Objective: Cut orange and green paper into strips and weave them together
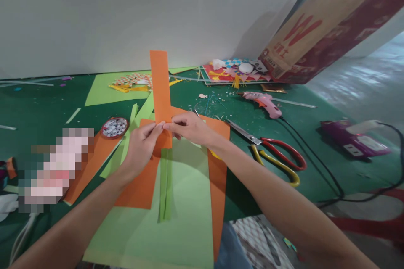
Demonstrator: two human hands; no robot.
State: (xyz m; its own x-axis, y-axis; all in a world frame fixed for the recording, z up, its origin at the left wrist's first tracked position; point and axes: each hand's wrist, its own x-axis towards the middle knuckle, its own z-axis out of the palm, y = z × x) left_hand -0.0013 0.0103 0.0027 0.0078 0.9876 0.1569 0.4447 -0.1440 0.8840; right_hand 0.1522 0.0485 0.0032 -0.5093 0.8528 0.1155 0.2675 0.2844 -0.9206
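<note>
Strip of orange paper (161,86) is held above the pale-green sheet (186,201), long axis near vertical in view, upper end toward the wall (126,17). Left fingers (154,133) and right fingers (181,119) pinch closed on its lower part; short end shows below them. Right forearm (265,191) partly covers an orange sheet (217,201). On tabletop (57,103): round dish (110,137) left, scissors (254,139) and pink glue gun (268,104) right.

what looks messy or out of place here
Loose scraps litter the green tabletop, looking untidy. The pink hot-glue gun lies on its side with no stand visible, and the large light green paper sheet juts past the tabletop's near edge.
</note>
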